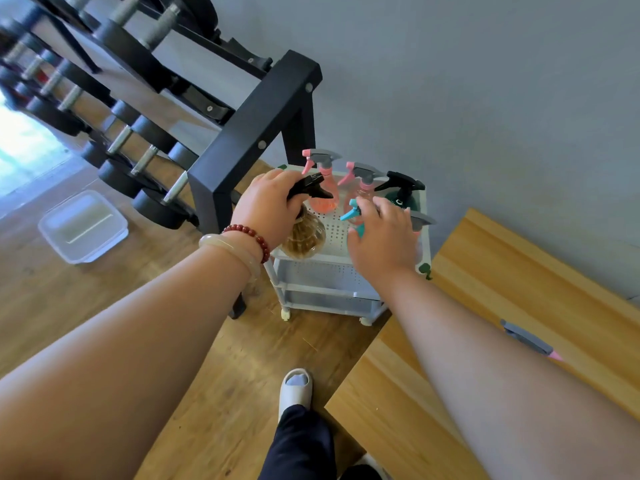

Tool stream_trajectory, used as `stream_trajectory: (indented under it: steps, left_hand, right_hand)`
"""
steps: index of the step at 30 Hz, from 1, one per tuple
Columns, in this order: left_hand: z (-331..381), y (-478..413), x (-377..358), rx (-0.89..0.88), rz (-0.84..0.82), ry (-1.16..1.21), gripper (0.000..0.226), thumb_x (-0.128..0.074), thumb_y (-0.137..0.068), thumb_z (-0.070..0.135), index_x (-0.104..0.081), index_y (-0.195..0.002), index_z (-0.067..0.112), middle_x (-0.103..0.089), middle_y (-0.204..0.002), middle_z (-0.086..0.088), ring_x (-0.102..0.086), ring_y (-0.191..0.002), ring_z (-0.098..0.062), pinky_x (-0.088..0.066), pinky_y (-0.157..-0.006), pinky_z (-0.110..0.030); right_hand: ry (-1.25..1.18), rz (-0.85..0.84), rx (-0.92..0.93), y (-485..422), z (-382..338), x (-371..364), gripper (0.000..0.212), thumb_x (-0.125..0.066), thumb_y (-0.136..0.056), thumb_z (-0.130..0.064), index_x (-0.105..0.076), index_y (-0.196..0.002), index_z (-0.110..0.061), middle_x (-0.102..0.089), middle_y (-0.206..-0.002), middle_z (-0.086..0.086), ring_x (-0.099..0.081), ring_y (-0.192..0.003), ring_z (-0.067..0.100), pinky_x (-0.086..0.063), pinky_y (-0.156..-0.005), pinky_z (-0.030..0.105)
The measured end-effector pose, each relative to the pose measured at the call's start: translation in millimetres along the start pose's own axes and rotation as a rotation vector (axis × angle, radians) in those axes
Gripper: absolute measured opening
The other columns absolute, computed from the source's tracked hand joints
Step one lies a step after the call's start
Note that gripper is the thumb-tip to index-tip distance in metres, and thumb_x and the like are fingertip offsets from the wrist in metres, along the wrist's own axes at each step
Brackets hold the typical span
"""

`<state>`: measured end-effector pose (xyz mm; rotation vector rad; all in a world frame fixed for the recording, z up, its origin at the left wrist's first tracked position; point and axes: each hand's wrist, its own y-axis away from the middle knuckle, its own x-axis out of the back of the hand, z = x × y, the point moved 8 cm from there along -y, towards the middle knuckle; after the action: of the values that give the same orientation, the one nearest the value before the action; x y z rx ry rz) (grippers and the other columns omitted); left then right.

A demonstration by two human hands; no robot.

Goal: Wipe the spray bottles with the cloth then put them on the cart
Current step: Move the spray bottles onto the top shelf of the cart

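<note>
A white wheeled cart stands against the grey wall. On its top shelf are two pink spray bottles and a dark green bottle with a black trigger. My left hand grips the black trigger head of an amber bottle over the cart's left front corner. My right hand covers a bottle with a teal trigger at the cart's right front; its fingers curl over the top. No cloth is in view.
A black dumbbell rack stands just left of the cart. A wooden table at right carries a grey and pink sprayer part. A clear plastic box lies on the wooden floor at left. My foot is below.
</note>
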<state>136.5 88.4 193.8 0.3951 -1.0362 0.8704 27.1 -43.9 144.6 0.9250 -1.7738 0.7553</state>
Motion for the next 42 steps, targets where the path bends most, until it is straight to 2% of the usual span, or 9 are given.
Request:
stream_trajectory:
  steps: [14, 17, 22, 27, 33, 36, 38, 40, 42]
  left_hand:
    - [-26, -63, -46, 0.004, -0.169, -0.02, 0.028, -0.052, -0.101, 0.024, -0.06, -0.127, 0.017, -0.063, -0.115, -0.006, -0.06, -0.104, -0.023, -0.05, -0.087, -0.032]
    - [-31, -68, -63, 0.05, -0.18, -0.011, 0.03, -0.051, -0.102, 0.025, -0.058, -0.131, 0.019, -0.064, -0.114, -0.006, -0.06, -0.103, -0.024, -0.048, -0.083, -0.03]
    - [-40, -67, -94, 0.091, -0.234, -0.005, 0.026, -0.052, -0.101, 0.024, -0.059, -0.124, 0.015, -0.062, -0.111, -0.006, -0.061, -0.101, -0.025, -0.05, -0.085, -0.034]
    - [-38, -66, -100, 0.101, -0.213, -0.001, 0.04, -0.052, -0.102, 0.025, -0.045, -0.141, 0.018, -0.061, -0.112, -0.007, -0.061, -0.101, -0.025, -0.048, -0.081, -0.031]
    - [-47, -73, -98, 0.245, -0.178, 0.096, 0.054, -0.053, -0.101, 0.031, -0.032, -0.149, 0.018, -0.064, -0.108, -0.008, -0.057, -0.084, -0.017, -0.045, -0.069, -0.025]
    - [-48, -70, -97, 0.161, -0.177, 0.11, 0.055, -0.048, -0.103, 0.032, -0.027, -0.153, 0.022, -0.066, -0.113, -0.008, -0.066, -0.092, -0.021, -0.054, -0.075, -0.028]
    - [-46, -69, -94, 0.006, -0.193, 0.029, 0.056, -0.046, -0.104, 0.018, -0.024, -0.154, 0.025, -0.059, -0.132, -0.012, -0.063, -0.108, -0.025, -0.056, -0.087, -0.034]
    - [-42, -68, -92, -0.194, -0.235, -0.198, 0.073, -0.052, -0.096, 0.003, -0.021, -0.156, 0.031, -0.03, -0.157, -0.009, -0.038, -0.139, -0.031, -0.045, -0.107, -0.043]
    - [-36, -68, -94, -0.43, -0.265, -0.492, 0.082, -0.058, -0.091, 0.002, -0.019, -0.156, 0.034, -0.009, -0.165, -0.005, -0.011, -0.15, -0.033, -0.029, -0.117, -0.048]
  right_hand:
    - [0.019, -0.062, -0.093, -47, 12, -38, 0.049, -0.054, -0.094, -0.025, -0.045, -0.142, -0.019, -0.043, -0.145, 0.007, -0.034, -0.137, 0.027, -0.024, -0.117, 0.048]
    - [0.028, -0.061, -0.111, -48, 18, -42, 0.051, -0.054, -0.096, -0.027, -0.043, -0.145, -0.02, -0.041, -0.147, 0.005, -0.032, -0.139, 0.026, -0.011, -0.122, 0.045]
    - [0.061, -0.031, -0.081, -49, 21, -49, 0.055, -0.056, -0.094, -0.026, -0.04, -0.146, -0.023, -0.044, -0.146, 0.005, -0.034, -0.139, 0.025, 0.011, -0.117, 0.036]
    - [0.069, -0.018, -0.045, -47, 23, -53, 0.06, -0.056, -0.093, -0.023, -0.036, -0.149, -0.023, -0.042, -0.148, 0.006, -0.032, -0.141, 0.025, 0.013, -0.115, 0.035]
    - [0.06, -0.027, -0.041, -47, 25, -52, 0.061, -0.054, -0.094, -0.022, -0.032, -0.151, -0.024, -0.037, -0.152, 0.005, -0.027, -0.144, 0.024, 0.014, -0.115, 0.035]
    - [0.06, -0.031, -0.036, -47, 26, -52, 0.061, -0.053, -0.094, -0.021, -0.031, -0.151, -0.024, -0.037, -0.152, 0.005, -0.026, -0.144, 0.024, 0.015, -0.114, 0.034]
    - [0.052, -0.018, -0.028, -47, 26, -52, 0.061, -0.055, -0.094, -0.02, -0.033, -0.151, -0.023, -0.038, -0.151, 0.006, -0.028, -0.144, 0.025, 0.014, -0.115, 0.035]
    - [0.06, -0.014, -0.029, -46, 26, -52, 0.061, -0.055, -0.094, -0.021, -0.033, -0.151, -0.024, -0.038, -0.152, 0.006, -0.028, -0.144, 0.026, 0.012, -0.115, 0.036]
    - [0.073, -0.01, -0.03, -46, 26, -53, 0.061, -0.054, -0.094, -0.022, -0.032, -0.151, -0.024, -0.037, -0.152, 0.007, -0.027, -0.144, 0.026, 0.013, -0.115, 0.035]
